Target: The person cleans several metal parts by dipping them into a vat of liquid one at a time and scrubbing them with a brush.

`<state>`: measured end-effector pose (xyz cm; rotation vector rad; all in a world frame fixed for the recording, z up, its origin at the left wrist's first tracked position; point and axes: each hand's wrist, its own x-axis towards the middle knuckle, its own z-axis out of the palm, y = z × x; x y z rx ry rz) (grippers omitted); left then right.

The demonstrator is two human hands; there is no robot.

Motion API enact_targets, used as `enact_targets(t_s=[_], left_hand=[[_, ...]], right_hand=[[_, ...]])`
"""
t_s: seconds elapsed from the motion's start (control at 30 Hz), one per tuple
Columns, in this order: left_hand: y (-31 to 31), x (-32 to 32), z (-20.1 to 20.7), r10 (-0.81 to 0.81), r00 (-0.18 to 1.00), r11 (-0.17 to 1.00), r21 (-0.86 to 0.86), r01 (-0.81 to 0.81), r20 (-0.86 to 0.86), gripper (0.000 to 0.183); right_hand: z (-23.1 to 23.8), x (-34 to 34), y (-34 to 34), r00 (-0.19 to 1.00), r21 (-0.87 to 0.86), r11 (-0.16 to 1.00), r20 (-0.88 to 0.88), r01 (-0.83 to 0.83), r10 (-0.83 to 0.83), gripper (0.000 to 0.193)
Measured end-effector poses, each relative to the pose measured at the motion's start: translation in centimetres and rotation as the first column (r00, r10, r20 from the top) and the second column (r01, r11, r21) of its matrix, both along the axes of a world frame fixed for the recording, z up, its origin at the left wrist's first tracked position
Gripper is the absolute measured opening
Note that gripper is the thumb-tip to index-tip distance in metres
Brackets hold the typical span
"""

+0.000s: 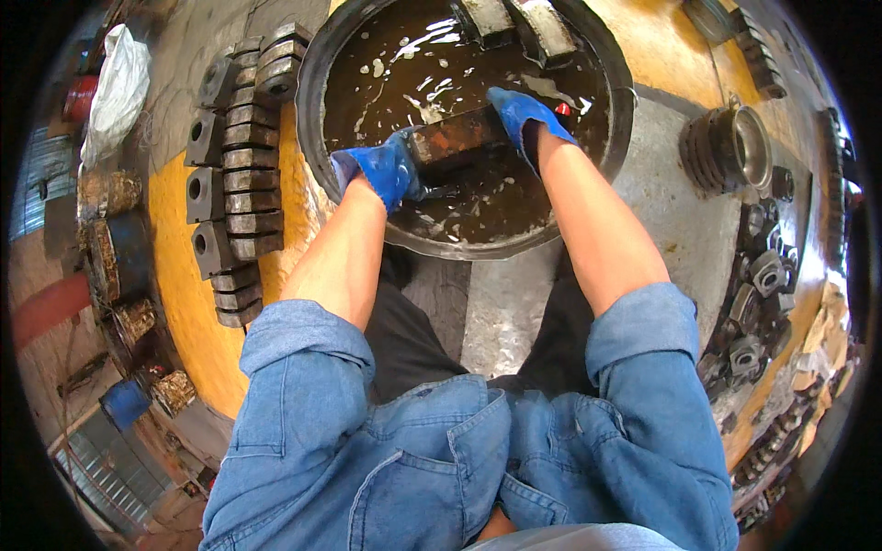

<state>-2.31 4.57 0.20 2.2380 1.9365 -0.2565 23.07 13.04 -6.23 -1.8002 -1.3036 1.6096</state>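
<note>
My left hand, in a blue glove, grips the left end of a dark, rust-patched metal block. At the block's right end is my right hand, gloved in the same blue, with its fingers closed on the far edge. Between them the block lies slightly tilted, its right end farther away, over a round black tub of murky brown liquid with foam. How deep its underside sits is hidden. Two pale-topped metal blocks, one left and one right, stand against the tub's far side. A small red object shows beside my right hand.
Rows of dark metal blocks, some with round holes, line the floor left of the tub. To the right stand a ribbed metal cylinder and a heap of machined parts. A white sack and dirty drums are far left.
</note>
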Motion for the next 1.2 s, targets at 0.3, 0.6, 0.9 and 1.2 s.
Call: enact_targets(t_s=[0.3,0.6,0.9,1.2], left_hand=[[-1.8,-1.0,-0.6,0.068,0.991,0.995,-0.074,-0.06,0.115,0.042],[-3.7,-1.2,-0.6,0.192,0.887,0.957,-0.279,-0.075,0.42,0.042],[-3.5,1.1,1.9,0.378,0.778,0.887,-0.437,-0.15,0.502,0.023],[0.1,-0.2,-1.7,0.423,0.519,0.897,-0.262,-0.357,0.743,0.033]], right_hand=[[2.3,1.3,-1.9,0.957,0.123,0.955,0.148,-0.269,0.251,0.05],[7.2,0.7,-5.0,0.96,-0.311,0.95,-0.273,-0.034,-0.055,0.061],[5.9,-0.5,-7.6,0.903,-0.343,0.915,-0.287,0.215,-0.319,0.042],[1.2,-2.6,-6.1,0.501,-0.548,0.718,-0.517,0.43,-0.694,0.046]])
